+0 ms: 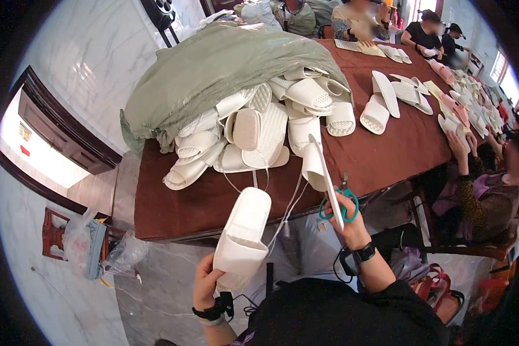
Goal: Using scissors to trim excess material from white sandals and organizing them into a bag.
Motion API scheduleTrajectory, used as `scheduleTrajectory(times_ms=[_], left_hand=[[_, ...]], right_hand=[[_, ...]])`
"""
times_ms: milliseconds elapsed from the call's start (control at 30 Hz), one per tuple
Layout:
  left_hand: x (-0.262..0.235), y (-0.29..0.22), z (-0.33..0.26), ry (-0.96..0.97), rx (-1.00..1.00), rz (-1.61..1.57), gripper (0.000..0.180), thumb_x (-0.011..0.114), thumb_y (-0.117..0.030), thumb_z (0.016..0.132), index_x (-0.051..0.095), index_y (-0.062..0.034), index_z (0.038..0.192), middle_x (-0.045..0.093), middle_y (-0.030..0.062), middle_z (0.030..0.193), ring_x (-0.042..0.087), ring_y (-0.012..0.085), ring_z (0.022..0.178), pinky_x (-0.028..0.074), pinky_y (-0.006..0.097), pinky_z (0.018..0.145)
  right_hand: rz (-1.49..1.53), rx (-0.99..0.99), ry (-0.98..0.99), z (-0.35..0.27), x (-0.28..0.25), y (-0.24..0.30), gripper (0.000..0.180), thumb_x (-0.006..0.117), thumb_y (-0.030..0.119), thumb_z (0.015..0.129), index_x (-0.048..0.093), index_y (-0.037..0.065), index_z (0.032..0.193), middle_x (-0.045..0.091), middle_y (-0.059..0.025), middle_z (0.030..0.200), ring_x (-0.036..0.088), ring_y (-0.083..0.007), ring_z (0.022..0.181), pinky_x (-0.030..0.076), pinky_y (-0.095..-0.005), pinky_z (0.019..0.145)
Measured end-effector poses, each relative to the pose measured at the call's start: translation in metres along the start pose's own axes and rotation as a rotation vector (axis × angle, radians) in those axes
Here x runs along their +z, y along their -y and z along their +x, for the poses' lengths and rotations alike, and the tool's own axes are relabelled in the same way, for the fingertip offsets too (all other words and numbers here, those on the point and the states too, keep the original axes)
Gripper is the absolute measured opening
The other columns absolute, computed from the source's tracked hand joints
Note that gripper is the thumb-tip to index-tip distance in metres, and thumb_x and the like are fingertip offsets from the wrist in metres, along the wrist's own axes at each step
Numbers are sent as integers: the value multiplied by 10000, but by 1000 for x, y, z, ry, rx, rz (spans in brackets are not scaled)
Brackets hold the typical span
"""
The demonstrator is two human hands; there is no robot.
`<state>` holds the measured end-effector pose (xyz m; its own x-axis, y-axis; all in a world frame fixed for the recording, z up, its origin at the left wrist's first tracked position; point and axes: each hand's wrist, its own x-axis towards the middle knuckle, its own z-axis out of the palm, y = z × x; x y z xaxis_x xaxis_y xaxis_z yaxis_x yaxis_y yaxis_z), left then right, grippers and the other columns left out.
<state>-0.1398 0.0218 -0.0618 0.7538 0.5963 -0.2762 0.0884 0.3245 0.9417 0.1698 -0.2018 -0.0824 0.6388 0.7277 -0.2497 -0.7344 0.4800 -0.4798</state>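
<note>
My left hand (203,281) pinches one white slipper (245,230) upright; my right hand (352,226) grasps another slipper (330,187) edge-on plus teal-handled scissors (345,187), near the brown table (406,147)'s front edge.

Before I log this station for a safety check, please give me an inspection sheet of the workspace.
Surface: brown-covered table, bearing a pile of white slippers.
Job's things: the pile, partly covered by a green sack; teal-handled scissors.
Clutter: clear plastic bags at left, off the table.
Hands: left hand grips one slipper; right hand holds another slipper, edge-on, plus the scissors.
Cables: black cables near both wrists.
Surroundings: co-workers along the table; doorway at left.
</note>
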Motion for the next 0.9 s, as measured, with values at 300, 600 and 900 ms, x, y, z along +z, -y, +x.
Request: scheduleTrajectory(times_ms=[300, 600, 900], left_hand=[[62, -28, 16, 226, 364, 516, 239, 578, -62, 789, 590, 34, 1007, 605, 119, 906, 579, 226, 849, 431, 309, 742], [98, -10, 20, 3, 482, 491, 286, 532, -47, 801, 558, 46, 1070, 594, 136, 967, 574, 244, 899, 429, 322, 808], [101, -24, 21, 136, 382, 434, 351, 510, -55, 825, 510, 43, 1162, 569, 152, 1107, 547, 237, 1016, 403, 323, 886]], right_hand=[[-107, -141, -98, -14, 32, -18, 195, 599, 124, 857, 531, 84, 1036, 614, -31, 896, 613, -143, 778, 491, -277, 663], [-615, -202, -43, -31, 35, -46, 367, 646, 45, 821, 439, 110, 1118, 477, 26, 817, 502, -75, 823, 417, -234, 713], [-565, -613, -142, -4, 43, -13, 363, 659, 48, 816, 413, 79, 1081, 461, 4, 862, 476, -89, 782, 394, -226, 668]])
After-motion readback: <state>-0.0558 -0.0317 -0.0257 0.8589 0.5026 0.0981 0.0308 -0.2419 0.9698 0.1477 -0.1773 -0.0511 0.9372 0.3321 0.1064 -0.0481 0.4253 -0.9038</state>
